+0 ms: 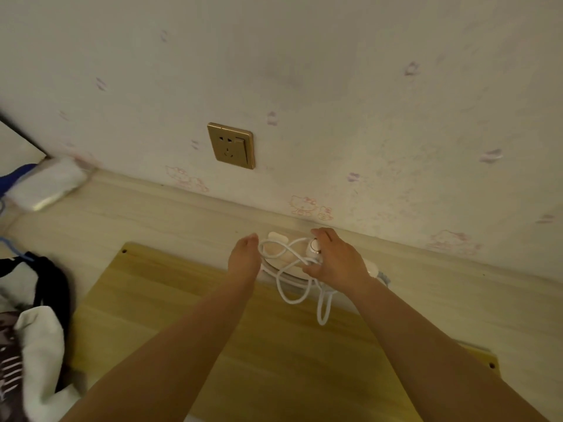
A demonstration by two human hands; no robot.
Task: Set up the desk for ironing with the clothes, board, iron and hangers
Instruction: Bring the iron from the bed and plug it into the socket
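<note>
At the far edge of the wooden board [249, 345], close to the wall [304, 71], we see both bare arms stretched forward over a small white iron [292, 266]. The iron lies flat at the board's far end, just short of the wall, and a white cord [286, 292] is looped loosely over and around it, with two loops trailing toward us onto the board.

Our right hand [335, 260] rests on top of the iron with its fingers curled down around the body, next to a round silver knob [314, 245]; the thumb sits low on the near side, touching the cord. We would call that a loose hold on the iron rather than a tight one. Our left hand [245, 257] reaches in beside the iron with its fingers together and pointing away from us; a loop of cord runs against them, but we cannot tell whether the fingers are pinching it or only touching it.

On the wall above the iron is a gold-coloured socket [231, 146] with a switch, and nothing is plugged into it. The board lies on a pale desk [122, 214]. At the left edge of the desk we see a heap of clothes [33, 330], black, white and patterned, with a blue hanger [16, 248] partly showing above them. Farther back on the left, against the wall, lies a blurred white bundle [45, 184].
</note>
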